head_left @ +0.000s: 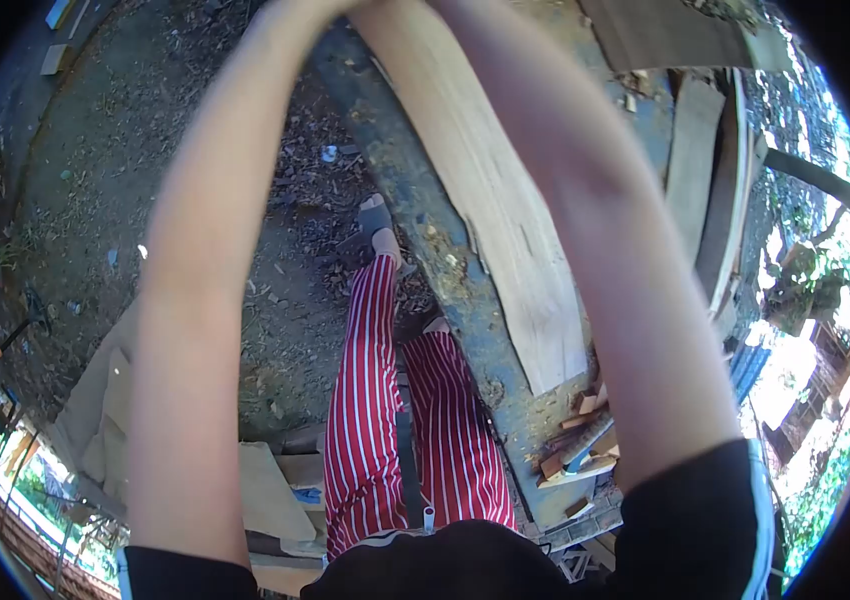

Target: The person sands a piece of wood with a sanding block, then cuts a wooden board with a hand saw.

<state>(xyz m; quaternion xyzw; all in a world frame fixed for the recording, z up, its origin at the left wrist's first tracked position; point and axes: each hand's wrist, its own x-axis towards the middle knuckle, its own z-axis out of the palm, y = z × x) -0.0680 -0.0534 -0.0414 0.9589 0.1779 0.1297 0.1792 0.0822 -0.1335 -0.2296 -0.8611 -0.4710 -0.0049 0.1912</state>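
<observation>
Both my arms stretch forward over a long pale wooden board (490, 190). My left hand (360, 4) shows only as a sliver at the top edge, by the board's far end; its fingers are hidden. The right forearm (525, 85) crosses above the board's right side and leaves the frame at the top, so the fingers of my right hand cannot be made out. Whether either hand grips the board cannot be told. The board lies lengthwise on a worn, dark work surface (415, 215), its near end cut roughly straight and its left edge rough.
Small wood offcuts (575, 440) are piled at the surface's near right. Several planks (695, 165) lean or lie along the right side. Flat sheets (270, 490) lie at lower left. Wood chips and dry leaves (320, 180) litter the ground beside my sandalled foot (377, 225).
</observation>
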